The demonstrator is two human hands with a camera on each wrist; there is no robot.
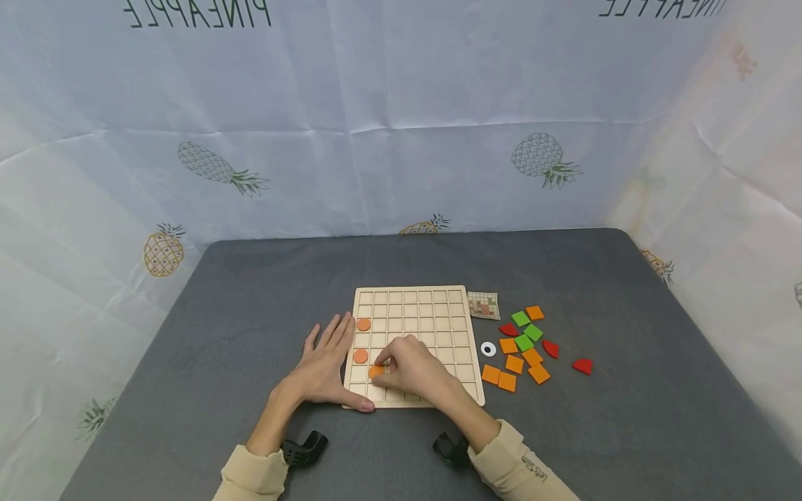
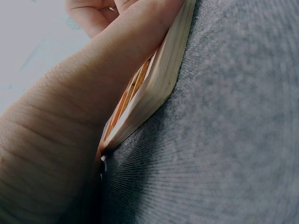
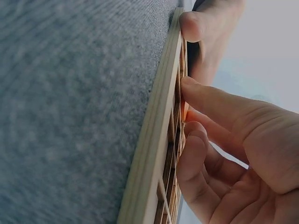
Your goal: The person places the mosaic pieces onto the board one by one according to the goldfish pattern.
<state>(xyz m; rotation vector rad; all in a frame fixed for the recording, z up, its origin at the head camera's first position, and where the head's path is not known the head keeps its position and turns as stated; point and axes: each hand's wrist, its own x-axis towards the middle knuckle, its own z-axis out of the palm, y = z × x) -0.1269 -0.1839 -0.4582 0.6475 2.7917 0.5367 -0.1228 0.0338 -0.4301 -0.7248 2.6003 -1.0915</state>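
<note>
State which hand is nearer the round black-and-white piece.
Right. Right hand: left of the piece, over the beige wooden grid. Left hand: farther left, at the grid's edge.

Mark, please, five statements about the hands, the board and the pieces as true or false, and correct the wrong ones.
1. The right hand pinches an orange piece at the board. True.
2. The left hand is raised far away from the board. False: the left hand rests at the board's left edge.
3. A small card lies to the right of the board. True.
4. The white ring sits on the board. False: the white ring lies on the table, right of the board.
5. Three red pieces lie on the table. True.
</note>
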